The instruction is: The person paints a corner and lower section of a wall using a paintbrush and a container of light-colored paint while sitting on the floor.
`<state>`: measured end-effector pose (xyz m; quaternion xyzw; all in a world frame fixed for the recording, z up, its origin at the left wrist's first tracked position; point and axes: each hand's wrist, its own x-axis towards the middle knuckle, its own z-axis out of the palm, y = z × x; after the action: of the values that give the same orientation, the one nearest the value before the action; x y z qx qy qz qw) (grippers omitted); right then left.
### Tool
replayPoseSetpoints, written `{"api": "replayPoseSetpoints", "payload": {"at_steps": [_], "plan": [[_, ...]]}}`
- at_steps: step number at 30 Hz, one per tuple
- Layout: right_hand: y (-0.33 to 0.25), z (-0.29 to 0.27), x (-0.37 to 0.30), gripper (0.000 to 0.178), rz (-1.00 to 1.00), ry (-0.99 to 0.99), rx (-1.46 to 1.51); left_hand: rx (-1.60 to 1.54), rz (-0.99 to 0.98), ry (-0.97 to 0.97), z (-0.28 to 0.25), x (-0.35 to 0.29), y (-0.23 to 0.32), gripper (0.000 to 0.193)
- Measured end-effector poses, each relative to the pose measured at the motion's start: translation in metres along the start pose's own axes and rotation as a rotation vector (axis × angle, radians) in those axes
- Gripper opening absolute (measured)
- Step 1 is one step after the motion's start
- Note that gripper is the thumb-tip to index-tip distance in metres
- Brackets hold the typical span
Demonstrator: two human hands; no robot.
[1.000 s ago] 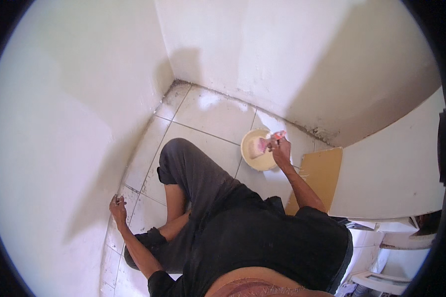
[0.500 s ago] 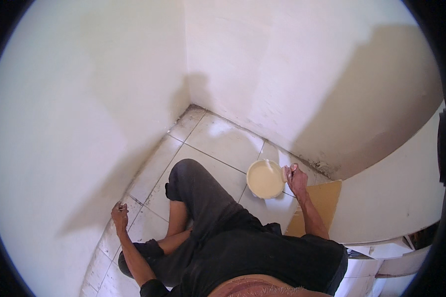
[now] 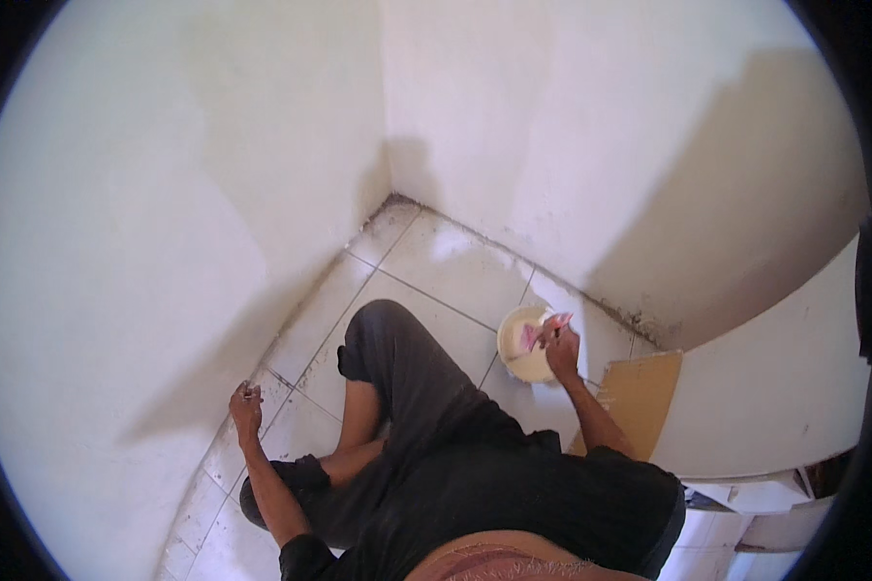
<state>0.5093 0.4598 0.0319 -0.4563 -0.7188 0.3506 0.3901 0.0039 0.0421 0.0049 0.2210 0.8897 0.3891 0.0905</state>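
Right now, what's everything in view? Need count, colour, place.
Bucket: 1, cream, on floor, right of centre
Brush: 1, red and pink, in right hand, over bucket
Floor tiles: several, whitish, dark joints
Walls: 2, off-white, meeting in a corner
Panel: 1, tan, right of bucket
Larger panel: 1, white, far right
Dark object: 1, black, right edge, kind unclear
Shirt: 1, black, lower centre
Trousers: 1 pair, dark grey, bent legs
Right hand: 1, gripping brush
Left hand: 1, by left wall, contents unclear
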Motion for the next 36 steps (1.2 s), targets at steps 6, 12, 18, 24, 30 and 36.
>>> {"api": "replayPoseSetpoints", "payload": {"at_steps": [6,12,18,24,30,36], "plan": [[0.009,-0.052,0.013,0.032,-0.015,0.061,-0.43,-0.039,0.002,-0.033,0.009,0.006,-0.014,0.047],[0.014,-0.082,0.01,0.021,-0.114,0.1,-0.611,-0.017,-0.017,-0.089,0.013,0.005,-0.003,0.044],[-0.021,-0.079,0.014,0.018,-0.119,0.093,-0.639,-0.011,-0.026,-0.107,0.002,0.001,-0.015,0.042],[-0.009,-0.04,0.003,0.024,-0.117,-0.079,-0.544,-0.027,-0.037,-0.085,0.001,-0.001,-0.012,0.042],[-0.003,-0.032,-0.013,0.031,-0.02,-0.092,-0.188,-0.009,-0.035,-0.071,0.016,0.0,0.003,0.042],[0.0,-0.042,0.008,0.036,0.418,0.097,0.365,-0.075,0.007,-0.036,0.01,0.001,-0.012,0.041]]}}
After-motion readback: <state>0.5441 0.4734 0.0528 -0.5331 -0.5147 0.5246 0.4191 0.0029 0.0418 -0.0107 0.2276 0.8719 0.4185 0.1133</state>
